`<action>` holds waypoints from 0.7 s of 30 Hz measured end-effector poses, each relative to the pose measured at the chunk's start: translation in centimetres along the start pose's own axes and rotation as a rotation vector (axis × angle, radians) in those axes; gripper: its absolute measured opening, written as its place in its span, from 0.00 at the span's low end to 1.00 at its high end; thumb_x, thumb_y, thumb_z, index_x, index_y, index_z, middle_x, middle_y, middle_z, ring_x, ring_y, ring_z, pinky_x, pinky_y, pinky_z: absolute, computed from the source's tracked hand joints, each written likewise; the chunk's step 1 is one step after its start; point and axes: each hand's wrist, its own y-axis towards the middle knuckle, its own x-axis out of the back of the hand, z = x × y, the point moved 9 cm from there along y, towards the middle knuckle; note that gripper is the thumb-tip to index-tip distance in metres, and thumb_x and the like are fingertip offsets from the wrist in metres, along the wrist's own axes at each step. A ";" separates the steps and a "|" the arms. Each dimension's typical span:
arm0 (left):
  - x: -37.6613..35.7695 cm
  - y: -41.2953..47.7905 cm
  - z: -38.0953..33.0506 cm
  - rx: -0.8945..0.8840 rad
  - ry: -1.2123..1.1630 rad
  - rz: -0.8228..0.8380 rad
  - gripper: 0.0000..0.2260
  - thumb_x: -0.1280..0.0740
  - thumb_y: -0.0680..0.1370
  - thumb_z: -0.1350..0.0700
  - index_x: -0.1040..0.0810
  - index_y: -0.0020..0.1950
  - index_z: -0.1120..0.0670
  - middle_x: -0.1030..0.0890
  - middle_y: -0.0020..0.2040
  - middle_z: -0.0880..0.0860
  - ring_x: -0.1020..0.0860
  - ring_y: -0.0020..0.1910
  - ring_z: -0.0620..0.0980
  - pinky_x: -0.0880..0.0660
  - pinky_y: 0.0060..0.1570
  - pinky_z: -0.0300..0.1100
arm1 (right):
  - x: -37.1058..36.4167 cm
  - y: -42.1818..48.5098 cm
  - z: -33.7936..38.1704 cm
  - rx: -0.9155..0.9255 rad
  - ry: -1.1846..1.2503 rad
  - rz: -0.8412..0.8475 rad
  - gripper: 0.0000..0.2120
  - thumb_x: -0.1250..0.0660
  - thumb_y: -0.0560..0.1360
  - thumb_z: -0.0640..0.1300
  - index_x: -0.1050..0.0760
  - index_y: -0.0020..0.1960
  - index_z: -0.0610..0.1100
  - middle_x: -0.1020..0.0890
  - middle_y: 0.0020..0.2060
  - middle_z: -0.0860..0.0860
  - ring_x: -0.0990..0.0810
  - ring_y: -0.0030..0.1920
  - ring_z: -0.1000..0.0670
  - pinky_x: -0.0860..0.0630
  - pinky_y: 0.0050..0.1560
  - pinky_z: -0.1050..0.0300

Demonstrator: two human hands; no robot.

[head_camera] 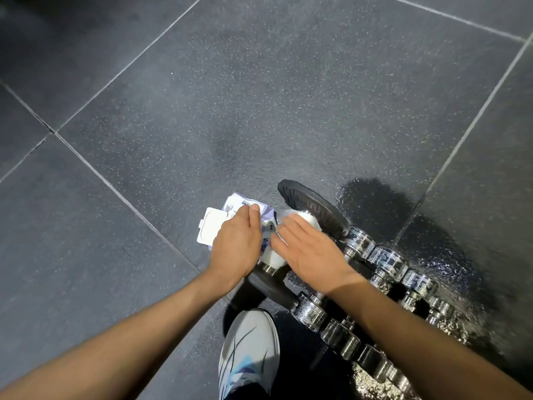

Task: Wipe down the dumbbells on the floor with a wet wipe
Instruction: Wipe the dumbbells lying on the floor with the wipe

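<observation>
Here, pack (230, 223) label unreadable, perhaps blurred.

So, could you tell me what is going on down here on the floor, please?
A person is crouched over a row of dumbbells on the dark rubber floor. The left hand presses down on a pack of wet wipes whose lid flap is open. The right hand lies flat on a white wipe over the handle of the nearest, black-plated dumbbell. The floor beside the weights looks wet and shiny. A white shoe shows below.
</observation>
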 end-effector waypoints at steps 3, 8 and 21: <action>-0.2 -0.2 -0.1 -0.003 0.029 0.011 0.17 0.49 0.87 0.46 0.30 0.44 0.52 0.20 0.43 0.56 0.26 0.43 0.59 0.33 0.44 0.50 | 0.0 0.6 -2.0 -0.047 0.026 -0.013 0.13 0.47 0.78 0.36 0.31 0.61 0.39 0.24 0.52 0.42 0.27 0.61 0.38 0.44 0.77 0.44; -0.2 -0.1 0.1 0.003 0.022 0.011 0.17 0.49 0.87 0.45 0.30 0.43 0.50 0.19 0.43 0.57 0.24 0.44 0.61 0.32 0.44 0.50 | 0.9 0.8 2.0 0.051 0.107 0.000 0.13 0.43 0.73 0.36 0.23 0.52 0.42 0.23 0.43 0.44 0.27 0.51 0.42 0.32 0.63 0.44; -0.3 -0.1 0.0 -0.009 0.016 0.012 0.17 0.49 0.87 0.45 0.30 0.43 0.51 0.19 0.43 0.57 0.25 0.43 0.60 0.35 0.43 0.49 | 1.1 1.3 -0.2 0.049 0.216 -0.013 0.12 0.40 0.73 0.35 0.24 0.53 0.45 0.24 0.42 0.49 0.28 0.47 0.46 0.27 0.58 0.48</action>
